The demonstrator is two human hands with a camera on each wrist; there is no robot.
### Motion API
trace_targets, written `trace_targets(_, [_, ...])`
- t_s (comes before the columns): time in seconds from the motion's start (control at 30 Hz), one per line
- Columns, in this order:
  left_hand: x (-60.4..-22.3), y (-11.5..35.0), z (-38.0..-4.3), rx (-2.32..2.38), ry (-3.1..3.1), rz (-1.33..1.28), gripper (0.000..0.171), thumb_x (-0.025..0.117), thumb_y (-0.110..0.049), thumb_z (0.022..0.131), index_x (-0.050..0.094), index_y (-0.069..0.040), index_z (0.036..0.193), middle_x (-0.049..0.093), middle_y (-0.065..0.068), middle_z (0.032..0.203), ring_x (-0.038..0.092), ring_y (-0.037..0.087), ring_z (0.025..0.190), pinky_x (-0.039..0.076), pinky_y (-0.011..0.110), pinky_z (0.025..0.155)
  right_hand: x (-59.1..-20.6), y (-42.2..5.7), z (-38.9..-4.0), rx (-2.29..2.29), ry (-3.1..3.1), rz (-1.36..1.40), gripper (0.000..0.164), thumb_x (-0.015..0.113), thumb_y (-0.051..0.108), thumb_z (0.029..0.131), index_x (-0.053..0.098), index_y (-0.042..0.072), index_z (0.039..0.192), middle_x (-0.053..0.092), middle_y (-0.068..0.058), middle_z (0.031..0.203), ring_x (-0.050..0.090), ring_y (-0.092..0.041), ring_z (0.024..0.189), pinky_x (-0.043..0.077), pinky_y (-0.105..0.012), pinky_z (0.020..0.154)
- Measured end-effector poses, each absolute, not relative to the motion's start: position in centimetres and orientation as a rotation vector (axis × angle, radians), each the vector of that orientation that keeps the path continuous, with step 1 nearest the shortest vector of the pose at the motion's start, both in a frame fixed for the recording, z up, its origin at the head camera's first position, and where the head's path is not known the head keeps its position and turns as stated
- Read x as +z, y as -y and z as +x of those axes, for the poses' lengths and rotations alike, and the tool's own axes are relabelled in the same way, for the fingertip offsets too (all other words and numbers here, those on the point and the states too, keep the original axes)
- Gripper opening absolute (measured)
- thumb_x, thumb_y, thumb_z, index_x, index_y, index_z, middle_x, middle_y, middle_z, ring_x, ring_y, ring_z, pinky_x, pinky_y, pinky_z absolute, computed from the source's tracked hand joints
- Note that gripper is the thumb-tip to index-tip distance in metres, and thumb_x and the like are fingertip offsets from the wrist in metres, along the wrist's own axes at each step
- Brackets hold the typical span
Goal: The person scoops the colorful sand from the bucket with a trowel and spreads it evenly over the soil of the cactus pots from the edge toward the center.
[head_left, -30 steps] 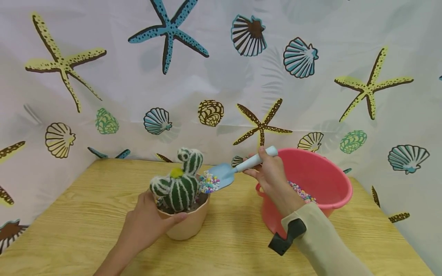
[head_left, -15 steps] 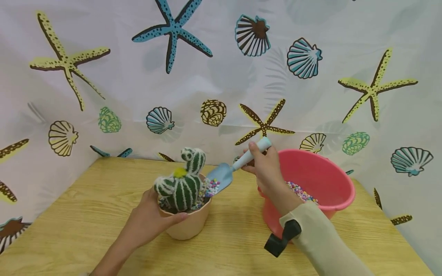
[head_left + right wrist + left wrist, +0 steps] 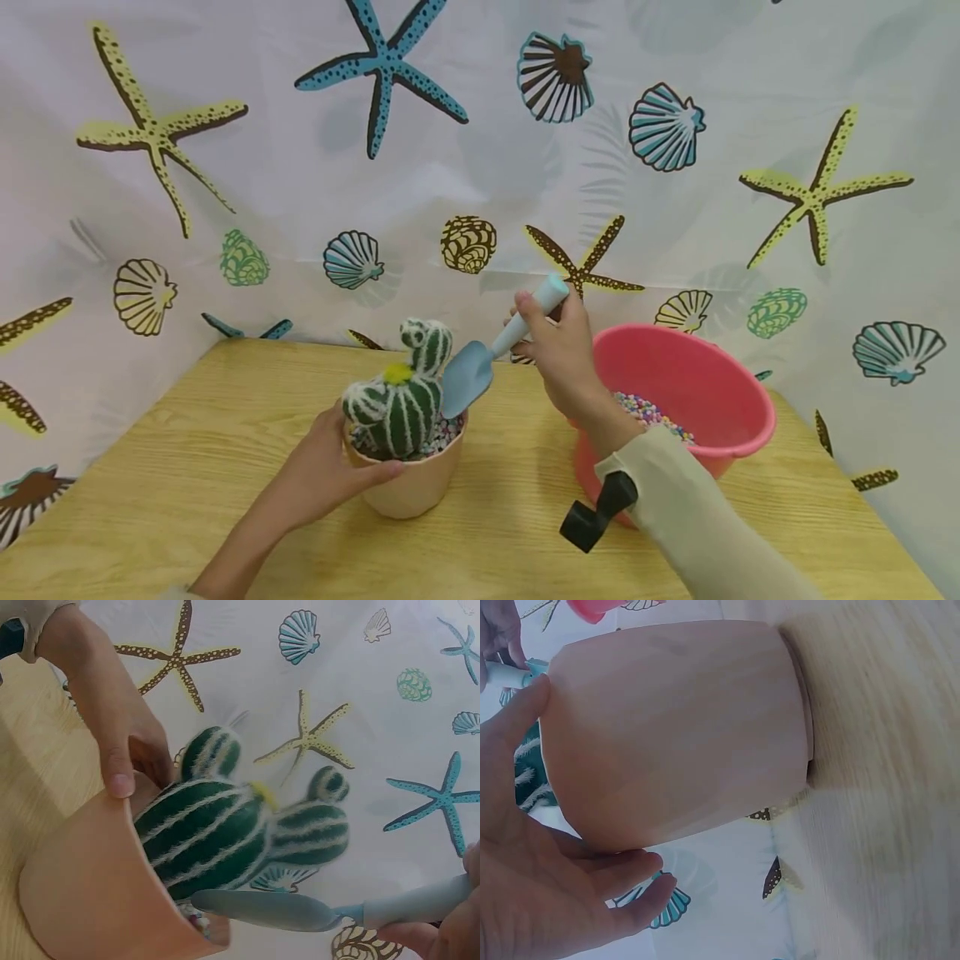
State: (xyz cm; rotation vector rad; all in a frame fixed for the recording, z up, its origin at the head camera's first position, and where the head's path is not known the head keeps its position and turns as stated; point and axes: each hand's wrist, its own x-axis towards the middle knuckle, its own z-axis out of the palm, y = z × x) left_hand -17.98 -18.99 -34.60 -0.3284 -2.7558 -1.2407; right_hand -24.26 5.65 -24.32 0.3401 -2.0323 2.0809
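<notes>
A stuffed green cactus [image 3: 405, 417] with white fuzzy ribs and a yellow flower stands in a peach-coloured pot [image 3: 415, 487]. My left hand [image 3: 318, 479] grips the pot from the left, thumb at its front rim, as the left wrist view shows against the pot wall [image 3: 675, 735]. In my right hand [image 3: 568, 358] is the handle of a light blue trowel [image 3: 467, 379]. Its blade tilts down over the pot's right rim, beside the cactus, with no beads showing on it. Small colourful beads [image 3: 450, 432] lie around the cactus base, partly hidden by the blade.
To the right stands a pink bucket [image 3: 697, 375] with more colourful beads [image 3: 651, 417] inside, partly behind my right forearm. Behind the wooden table [image 3: 510, 525] hangs a white cloth [image 3: 480, 167] printed with starfish and shells.
The right hand has tipped the trowel steeper, raising its handle end and moving left. Beads that lay on the blade have slid off into the pot. The left hand keeps its grip on the pot.
</notes>
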Motion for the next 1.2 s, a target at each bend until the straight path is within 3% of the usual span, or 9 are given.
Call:
trace_targets(0.13, [-34.6,18.5,-18.0,-1.154,2.816,-0.237,0.105,0.07,-0.06,0.076,0.02,-0.006,0.151,0.036,0.025,0.144,0.038,0.046,0.131,0.036,0.065,0.098,-24.8,-5.7,-24.4,2.037,2.078,0.313,0.021,0.053,0.015,0.098,0.044,0.002,0.112,0.056,-0.021,0.104,0.063,-0.024,0.089,0.057,-0.033,0.066])
trace_targets(0.33, [-34.0,18.0,-17.8,-1.039,2.889,-0.16,0.108,0.067,-0.064,0.077,0.017,-0.003,0.151,0.036,0.027,0.144,0.041,0.047,0.129,0.029,0.073,0.094,-24.9,-6.3,-24.4,1.972,2.098,0.316,0.02,0.055,0.015,0.097,0.044,0.003,0.107,0.058,-0.02,0.103,0.062,-0.023,0.087,0.057,-0.04,0.068])
trace_targets(0.6, [-34.3,18.3,-18.0,-1.126,2.857,-0.238,0.109,0.07,-0.06,0.076,0.014,-0.005,0.152,0.032,0.028,0.145,0.038,0.05,0.13,0.039,0.065,0.096,-25.2,-6.3,-24.5,1.935,2.082,0.32,0.021,0.055,0.014,0.097,0.044,0.0,0.109,0.059,-0.02,0.103,0.062,-0.035,0.097,0.057,-0.036,0.069])
trace_targets(0.73, [-34.1,18.7,-17.8,-1.167,2.853,-0.269,0.107,0.07,-0.059,0.077,0.015,-0.007,0.152,0.03,0.028,0.148,0.033,0.049,0.133,0.036,0.065,0.1,-25.3,-6.3,-24.7,1.948,2.077,0.329,0.02,0.055,0.014,0.097,0.044,0.0,0.108,0.059,-0.018,0.101,0.062,-0.037,0.097,0.057,-0.034,0.066])
trace_targets(0.83, [-33.7,19.2,-17.7,-1.192,2.877,-0.276,0.105,0.069,-0.056,0.079,0.015,-0.005,0.152,0.027,0.029,0.149,0.029,0.051,0.134,0.034,0.066,0.1,-25.2,-6.5,-24.7,1.964,2.059,0.318,0.019,0.056,0.013,0.096,0.045,0.002,0.107,0.059,-0.017,0.103,0.064,-0.032,0.094,0.058,-0.036,0.068])
trace_targets(1.03, [-33.3,19.9,-17.5,-1.132,2.932,-0.244,0.101,0.068,-0.055,0.081,0.02,0.001,0.15,0.035,0.03,0.143,0.043,0.048,0.124,0.045,0.058,0.09,-24.5,-7.0,-24.9,2.017,1.993,0.281,0.018,0.057,0.012,0.096,0.046,0.002,0.107,0.058,-0.013,0.1,0.066,-0.016,0.085,0.059,-0.041,0.072])
trace_targets(1.2, [-33.2,20.4,-17.4,-1.095,2.936,-0.198,0.096,0.069,-0.053,0.081,0.027,0.004,0.145,0.05,0.024,0.127,0.052,0.04,0.114,0.049,0.05,0.083,-24.1,-7.8,-25.1,2.06,1.97,0.242,0.018,0.056,0.012,0.096,0.046,0.002,0.108,0.057,-0.011,0.095,0.066,-0.016,0.083,0.057,-0.048,0.075])
